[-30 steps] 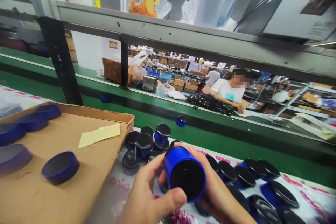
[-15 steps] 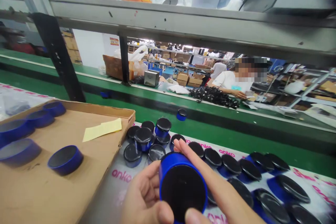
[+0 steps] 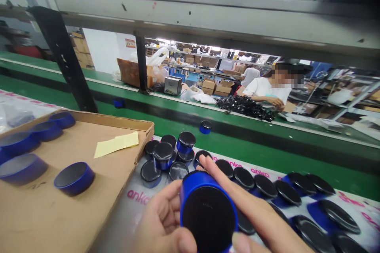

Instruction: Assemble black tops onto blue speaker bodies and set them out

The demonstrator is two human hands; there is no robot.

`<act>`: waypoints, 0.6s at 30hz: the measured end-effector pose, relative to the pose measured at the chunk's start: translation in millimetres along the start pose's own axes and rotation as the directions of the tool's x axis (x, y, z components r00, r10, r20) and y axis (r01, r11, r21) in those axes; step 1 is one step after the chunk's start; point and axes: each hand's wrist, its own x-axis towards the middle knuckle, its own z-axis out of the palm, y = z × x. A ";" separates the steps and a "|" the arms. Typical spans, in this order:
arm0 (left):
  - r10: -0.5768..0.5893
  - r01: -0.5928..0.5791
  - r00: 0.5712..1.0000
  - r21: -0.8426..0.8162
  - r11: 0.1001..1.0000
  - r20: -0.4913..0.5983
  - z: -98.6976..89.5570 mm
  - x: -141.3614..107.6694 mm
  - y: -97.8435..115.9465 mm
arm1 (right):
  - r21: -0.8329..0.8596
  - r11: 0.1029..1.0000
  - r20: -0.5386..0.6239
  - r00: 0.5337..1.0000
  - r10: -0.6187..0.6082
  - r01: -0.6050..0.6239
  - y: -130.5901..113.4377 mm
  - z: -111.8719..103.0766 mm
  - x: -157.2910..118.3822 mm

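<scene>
The left hand (image 3: pixel 166 221) and right hand (image 3: pixel 252 209) jointly grasp one blue cylinder (image 3: pixel 187 190), located between them at the lower centre of the view. The left hand's fingers curl against its left wall, thumb at the lower edge; the right hand's fingers extend almost straight along the opposite side, thumb tip at the lower right edge. Neither hand is nearer: both are in contact. The cylinder's axis runs from the wearer towards the conveyor, tilted so that its black end face (image 3: pixel 208 217) points back at the wearer; its far end is hidden. Below and beyond lies a printed plastic sheet (image 3: pixel 138 195) carrying black-capped blue cylinders (image 3: pixel 163 152) to the left and right. Left of the hands is a cardboard tray (image 3: pixel 132 124) holding low blue rings with dark faces (image 3: pixel 74 178) and a yellow paper strip (image 3: pixel 117 144). Farther out runs the green conveyor (image 3: pixel 237 142)
</scene>
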 end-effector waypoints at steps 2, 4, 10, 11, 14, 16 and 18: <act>0.007 -0.007 1.000 0.005 1.000 -0.026 -1.0 0.5 0.7 | 0.006 1.000 -0.005 1.000 0.003 -0.003 0.7 1.0 -0.2; -0.001 0.001 1.000 0.017 1.000 -0.025 -2.6 1.3 0.6 | 0.010 1.000 -0.019 1.000 0.004 -0.004 0.9 2.9 -0.4; -0.008 0.013 0.996 0.055 0.998 -0.085 -2.8 0.7 0.2 | 0.056 0.996 -0.075 0.995 0.070 -0.066 -1.8 9.8 2.8; -0.008 0.013 0.995 0.051 0.999 -0.102 -2.0 0.4 0.3 | 0.069 0.994 -0.075 0.993 0.095 -0.090 -2.1 10.4 3.7; -0.012 0.019 0.991 0.049 0.999 -0.133 -0.1 -0.1 0.9 | 0.079 0.990 -0.073 0.990 0.119 -0.114 -2.7 10.9 6.3; -0.022 0.028 0.992 0.048 0.998 -0.128 0.0 0.3 1.0 | 0.068 0.992 -0.066 0.992 0.108 -0.104 -2.8 10.6 6.9; -0.019 0.024 0.996 0.049 0.999 -0.092 -1.2 0.7 0.2 | 0.056 0.993 -0.058 0.992 0.109 -0.105 -2.3 10.1 6.0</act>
